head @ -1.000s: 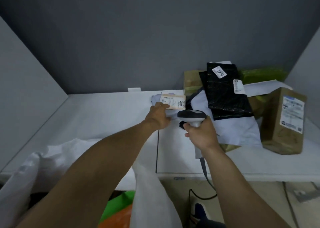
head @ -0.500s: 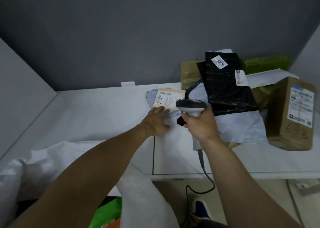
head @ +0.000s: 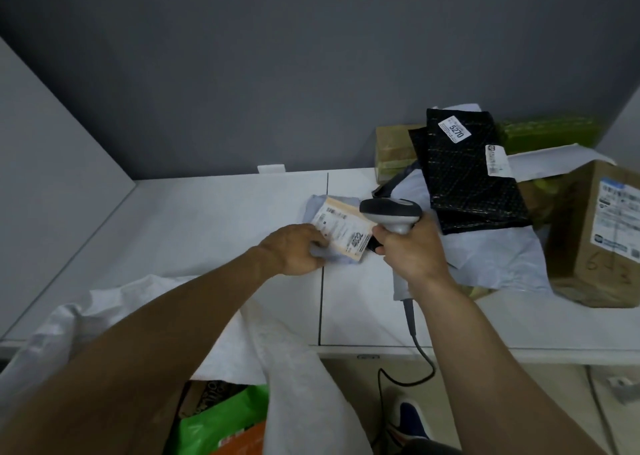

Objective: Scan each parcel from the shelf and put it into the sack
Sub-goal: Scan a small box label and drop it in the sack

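My left hand [head: 296,248] holds a small pale-grey parcel [head: 341,231] by its near left corner on the white shelf [head: 214,233]; the parcel's beige label faces up. My right hand [head: 414,252] grips a grey corded barcode scanner [head: 391,214], whose head hangs just right of and over the label. The white sack [head: 149,319] lies open at the lower left, under my left forearm, with green and orange packets inside.
A heap of parcels fills the shelf's right side: a black bubble mailer [head: 467,167], a white poly bag [head: 485,257], a cardboard box [head: 599,233], and brown and green packages behind. A grey wall backs the shelf. The scanner cable [head: 420,347] hangs below its front edge.
My left hand has drawn the small parcel nearer and turned it, so the label now lies slanted. The scanner head has come closer over the label.
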